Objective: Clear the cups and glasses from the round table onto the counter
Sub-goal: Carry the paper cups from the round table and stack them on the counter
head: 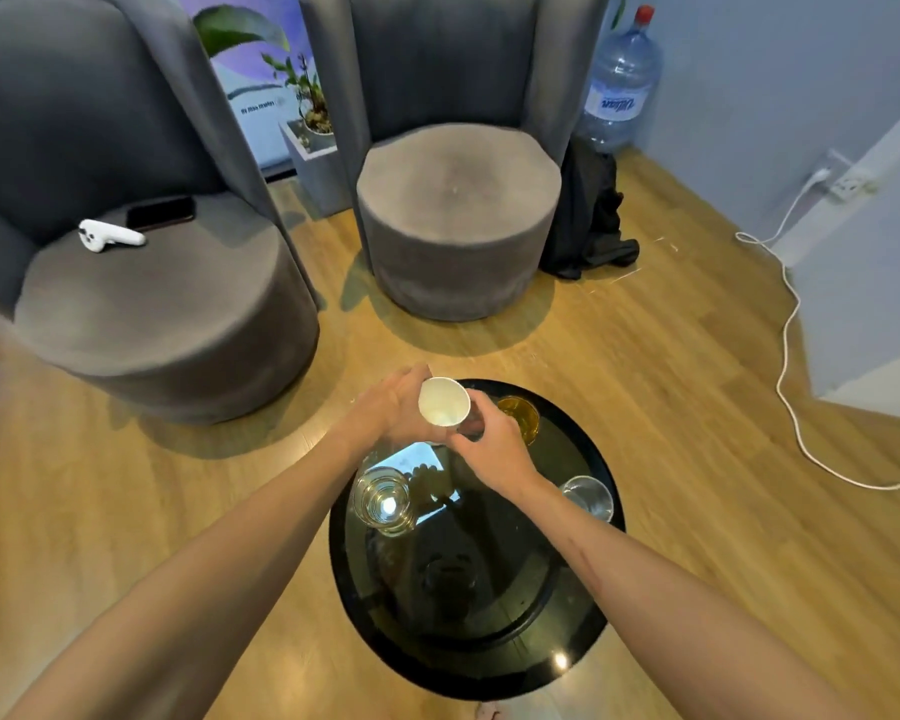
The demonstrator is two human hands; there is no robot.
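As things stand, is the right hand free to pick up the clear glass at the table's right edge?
Probably not yet. The right hand is curled round a small glass beside the white cup that the left hand holds. The clear glass stands unobstructed beside its forearm.

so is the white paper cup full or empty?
Empty: the white paper cup, gripped by the left hand, tilts its mouth toward the camera, showing a bare white inside.

Round black glass table (pixel 489 662) — three glasses: clear (pixel 383 500), amber (pixel 521 415), clear (pixel 589 496).
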